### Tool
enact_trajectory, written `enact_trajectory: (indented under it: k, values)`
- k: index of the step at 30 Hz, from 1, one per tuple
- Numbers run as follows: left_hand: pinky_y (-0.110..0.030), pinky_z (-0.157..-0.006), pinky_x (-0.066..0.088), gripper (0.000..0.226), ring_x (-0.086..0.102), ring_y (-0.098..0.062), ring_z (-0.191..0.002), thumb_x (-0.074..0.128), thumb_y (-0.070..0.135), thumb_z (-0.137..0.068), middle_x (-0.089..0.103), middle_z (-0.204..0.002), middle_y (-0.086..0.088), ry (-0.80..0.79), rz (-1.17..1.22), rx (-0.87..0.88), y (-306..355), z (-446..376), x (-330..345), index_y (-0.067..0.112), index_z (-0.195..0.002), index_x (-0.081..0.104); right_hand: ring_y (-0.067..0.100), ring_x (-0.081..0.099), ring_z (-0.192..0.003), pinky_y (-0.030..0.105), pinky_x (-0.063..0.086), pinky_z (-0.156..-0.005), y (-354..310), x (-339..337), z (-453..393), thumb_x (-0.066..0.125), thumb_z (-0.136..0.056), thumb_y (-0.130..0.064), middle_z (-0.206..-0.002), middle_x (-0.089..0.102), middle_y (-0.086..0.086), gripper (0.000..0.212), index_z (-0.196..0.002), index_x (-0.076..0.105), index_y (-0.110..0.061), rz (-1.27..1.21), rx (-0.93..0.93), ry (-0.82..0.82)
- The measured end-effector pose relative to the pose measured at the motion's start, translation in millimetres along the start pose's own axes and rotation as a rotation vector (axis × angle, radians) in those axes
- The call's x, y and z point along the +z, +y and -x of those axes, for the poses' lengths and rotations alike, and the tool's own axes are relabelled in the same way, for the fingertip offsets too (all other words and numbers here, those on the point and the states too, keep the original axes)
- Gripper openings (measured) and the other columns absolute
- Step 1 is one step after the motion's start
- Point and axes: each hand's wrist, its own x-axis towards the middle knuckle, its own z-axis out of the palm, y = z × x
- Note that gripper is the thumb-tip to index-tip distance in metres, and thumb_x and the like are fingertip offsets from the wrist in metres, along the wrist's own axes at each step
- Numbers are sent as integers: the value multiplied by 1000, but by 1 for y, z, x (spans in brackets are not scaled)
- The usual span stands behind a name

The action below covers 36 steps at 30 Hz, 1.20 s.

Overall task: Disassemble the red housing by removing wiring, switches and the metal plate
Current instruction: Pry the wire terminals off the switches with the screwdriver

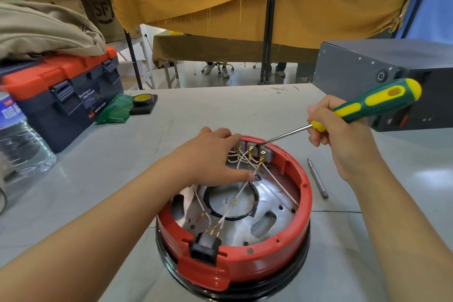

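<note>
The round red housing (291, 255) sits bottom-up on the table in front of me. Inside it lies a shiny metal plate (267, 206) crossed by white wires (245, 185) with brass terminals. Grey switches (266, 154) line its far wall and a black socket (204, 247) sits at its near rim. My left hand (210, 157) rests on the far left rim, fingers spread over the wires. My right hand (343, 135) grips a green and yellow screwdriver (375, 103); its tip touches the switches.
A loose metal bit (318, 178) lies right of the housing. A red and dark toolbox (63, 95) and a water bottle (19, 140) stand at the left. A roll of tape (143, 100) lies behind. A dark grey machine box (382, 73) stands at the right.
</note>
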Motion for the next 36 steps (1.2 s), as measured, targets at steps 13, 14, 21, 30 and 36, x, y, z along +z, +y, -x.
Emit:
enact_trajectory:
  k: [13,14,21,30,36]
  values:
    - [-39,-108,29,69,28,-18,-128,50,62,-84,32,-146,12,181,98,103,-8,-5,17,36,-145,29,11,42,-44,16,35,-43,-8,-1,-4,57,-79,-24,-46,44,-7,26,-54,51,-26,111,-92,-83]
    - [-39,-108,28,67,28,-18,-129,50,60,-84,33,-146,12,183,106,110,-9,-5,17,36,-144,30,11,43,-44,16,35,-44,-9,0,-4,57,-79,-25,-46,44,-6,24,-55,51,-25,124,-107,-93]
    - [-33,-109,27,60,29,-14,-129,52,55,-86,36,-144,11,185,235,129,-12,-6,18,34,-141,38,11,43,-47,16,37,-49,-14,4,-3,56,-80,-25,-46,46,-3,22,-61,48,-19,209,-177,-148]
    - [-33,-109,28,60,28,-14,-130,51,56,-86,36,-145,12,182,230,129,-13,-7,19,35,-141,37,12,37,-44,18,34,-46,-17,14,-17,54,-80,-20,-43,39,-8,25,-60,43,-11,154,-132,-168]
    - [-30,-108,27,60,28,-14,-130,52,55,-87,35,-145,12,181,234,131,-13,-7,19,34,-141,37,8,36,-40,17,30,-41,-11,14,-28,55,-78,-17,-48,42,-10,28,-53,41,-19,13,-29,-140]
